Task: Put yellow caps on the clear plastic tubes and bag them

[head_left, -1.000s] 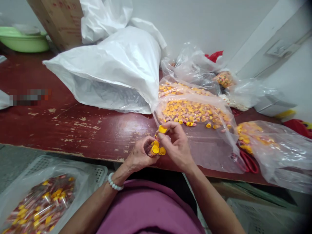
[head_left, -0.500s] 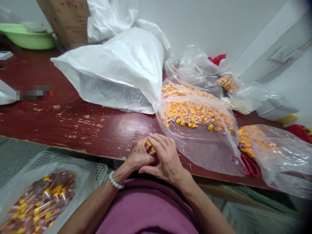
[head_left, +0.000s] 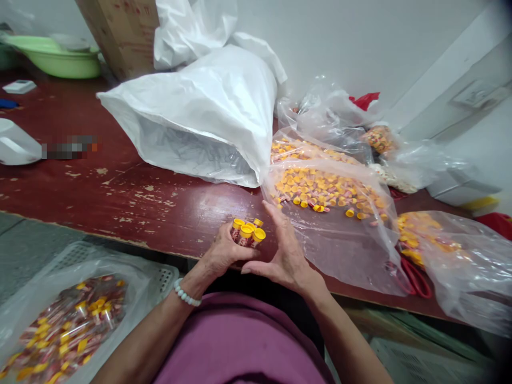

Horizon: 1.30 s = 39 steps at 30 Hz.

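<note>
My left hand (head_left: 226,249), with a beaded bracelet at the wrist, is wrapped round several small tubes (head_left: 247,234) with yellow caps and dark red patterned sides. The tubes stand upright, caps up, over the table's front edge. Just right of them my right hand (head_left: 287,256) is held with thumb and fingers spread, nothing in it. Behind it a clear plastic bag (head_left: 336,250) holds many loose yellow caps and red pieces (head_left: 320,186). A big white sack (head_left: 208,96) lies with its mouth toward me, clear plastic items inside.
A bag of yellow-capped tubes (head_left: 72,330) sits in a white crate (head_left: 80,250) at lower left. On the dark red table (head_left: 132,208) are a green basin (head_left: 68,61), a carton (head_left: 124,32) and another clear bag (head_left: 472,266) at right.
My right hand has opened and drawn off to the right, uncovering the tubes. More yellow caps now show in my left hand. The camera view has shifted slightly.
</note>
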Each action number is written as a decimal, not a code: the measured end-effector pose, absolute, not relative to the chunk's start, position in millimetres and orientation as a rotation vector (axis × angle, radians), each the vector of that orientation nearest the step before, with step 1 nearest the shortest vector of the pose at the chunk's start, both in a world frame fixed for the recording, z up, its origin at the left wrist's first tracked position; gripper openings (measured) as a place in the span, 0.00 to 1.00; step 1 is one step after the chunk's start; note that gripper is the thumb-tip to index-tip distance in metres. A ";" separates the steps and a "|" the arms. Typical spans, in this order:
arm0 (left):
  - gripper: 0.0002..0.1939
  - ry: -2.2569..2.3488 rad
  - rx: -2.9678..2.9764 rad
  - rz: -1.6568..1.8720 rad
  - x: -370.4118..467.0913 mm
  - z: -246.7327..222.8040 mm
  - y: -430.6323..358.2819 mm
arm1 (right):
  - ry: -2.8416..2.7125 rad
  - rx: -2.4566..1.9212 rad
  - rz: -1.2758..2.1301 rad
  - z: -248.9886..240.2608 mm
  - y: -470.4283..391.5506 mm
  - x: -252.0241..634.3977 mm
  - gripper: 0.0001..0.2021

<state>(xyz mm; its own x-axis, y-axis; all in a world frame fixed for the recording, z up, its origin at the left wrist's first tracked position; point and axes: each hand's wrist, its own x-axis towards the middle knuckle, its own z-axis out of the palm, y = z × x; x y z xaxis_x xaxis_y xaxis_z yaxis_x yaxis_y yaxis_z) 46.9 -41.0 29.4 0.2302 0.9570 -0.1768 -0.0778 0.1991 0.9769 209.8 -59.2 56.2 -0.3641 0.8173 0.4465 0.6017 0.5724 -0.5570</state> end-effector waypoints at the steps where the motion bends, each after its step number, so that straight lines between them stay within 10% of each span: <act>1: 0.20 0.986 1.052 0.949 46.3 27.6 -42.2 | -2.117 -1.126 0.386 53.6 -59.8 210.0 0.56; 24: 0.10 0.473 0.574 0.994 51.0 32.4 -51.1 | -2.015 -1.067 0.498 31.7 -62.3 192.4 0.33; 35: 0.11 0.661 0.481 1.134 -27.4 2.5 -95.4 | -2.260 -0.925 0.598 15.5 -57.2 149.0 0.48; 39: 0.10 0.931 0.260 1.432 -109.2 -27.1 -129.1 | -2.221 -1.000 0.488 10.0 -48.9 152.4 0.32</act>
